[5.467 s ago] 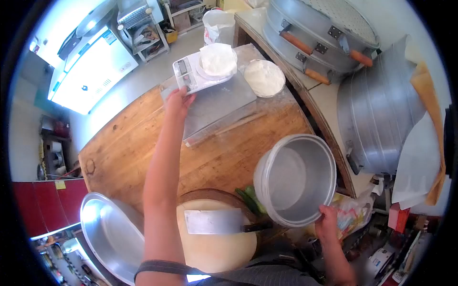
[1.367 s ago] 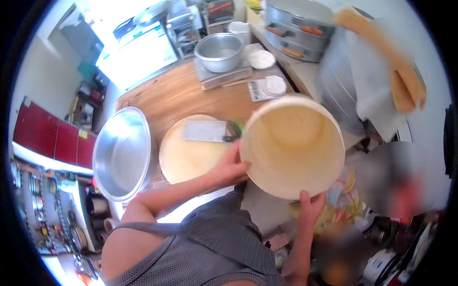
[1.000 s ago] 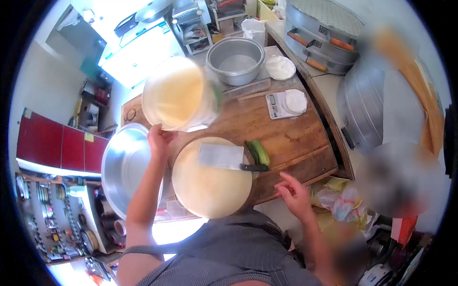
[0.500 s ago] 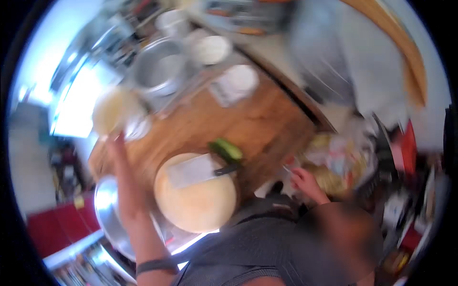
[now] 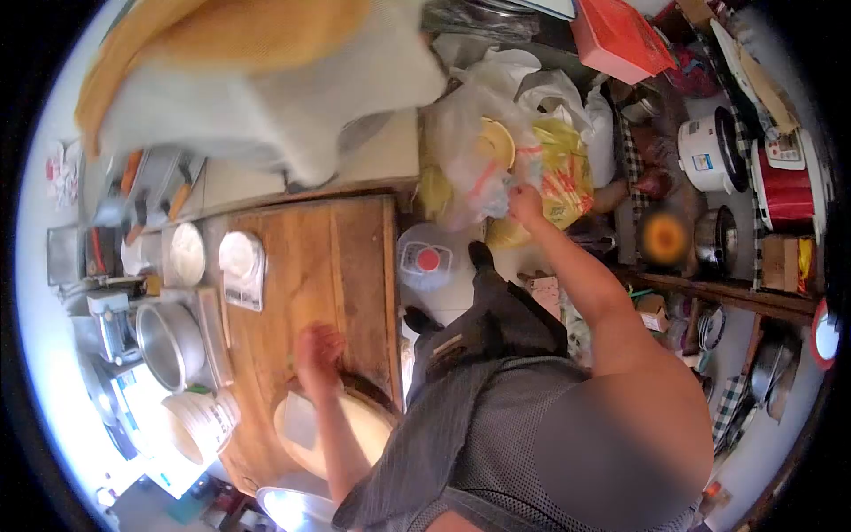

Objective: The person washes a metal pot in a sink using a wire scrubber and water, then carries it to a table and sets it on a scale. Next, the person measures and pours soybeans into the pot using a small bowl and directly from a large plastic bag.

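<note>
My right hand (image 5: 526, 206) curls at the crumpled, translucent plastic bag (image 5: 465, 158) just beyond it, pinching or not I can't tell, so light handling should prevent tearing.

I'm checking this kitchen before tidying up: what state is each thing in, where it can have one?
Right hand, at the plastic bags; grip unclear.
Left hand, blurred, over the table; nothing visibly held.
Metal pot, open.
White bucket, open.
Plastic jug, capped.
Kitchen scale, bearing a white container; reading illegible.
White powder, uncovered.
Cleaver, lying on the chopping board.
</note>
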Action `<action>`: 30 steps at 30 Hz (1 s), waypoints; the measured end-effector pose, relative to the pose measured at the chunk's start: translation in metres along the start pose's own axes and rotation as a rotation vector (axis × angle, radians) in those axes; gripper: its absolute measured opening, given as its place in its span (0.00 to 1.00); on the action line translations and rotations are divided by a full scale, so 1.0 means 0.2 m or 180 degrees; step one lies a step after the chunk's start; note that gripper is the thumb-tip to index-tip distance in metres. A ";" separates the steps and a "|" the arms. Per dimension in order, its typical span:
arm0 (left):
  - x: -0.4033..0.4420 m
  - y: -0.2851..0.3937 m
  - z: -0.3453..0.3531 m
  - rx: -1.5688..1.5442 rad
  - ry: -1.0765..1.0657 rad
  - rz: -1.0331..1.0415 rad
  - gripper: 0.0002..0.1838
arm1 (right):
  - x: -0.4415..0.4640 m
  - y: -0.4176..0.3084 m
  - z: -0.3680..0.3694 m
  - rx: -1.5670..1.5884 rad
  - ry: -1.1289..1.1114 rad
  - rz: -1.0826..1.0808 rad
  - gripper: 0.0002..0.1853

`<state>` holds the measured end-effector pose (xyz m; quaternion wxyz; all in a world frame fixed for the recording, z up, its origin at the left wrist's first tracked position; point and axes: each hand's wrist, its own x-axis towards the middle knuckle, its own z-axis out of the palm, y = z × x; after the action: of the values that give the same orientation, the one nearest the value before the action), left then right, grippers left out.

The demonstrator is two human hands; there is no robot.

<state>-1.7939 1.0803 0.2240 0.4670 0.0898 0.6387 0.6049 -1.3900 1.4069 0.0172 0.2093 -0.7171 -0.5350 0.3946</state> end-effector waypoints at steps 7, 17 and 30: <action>0.40 -0.48 1.37 0.1071 -0.0979 -0.0921 0.33 | 0.59 0.08 -0.05 -0.0889 0.0161 0.0572 0.20; 0.97 -1.12 2.11 0.3055 0.0176 0.0587 0.36 | 0.85 0.31 0.19 -0.0154 -0.0187 -0.0095 0.19; 0.46 -0.56 1.93 0.1079 0.0398 0.0305 0.14 | 0.74 -0.22 -0.22 -0.1794 0.0139 -0.1601 0.07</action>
<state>-1.5222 1.3811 0.1479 0.3752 0.1597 0.7543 0.5146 -1.3640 1.5650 0.0251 0.1055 -0.6010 -0.7773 0.1529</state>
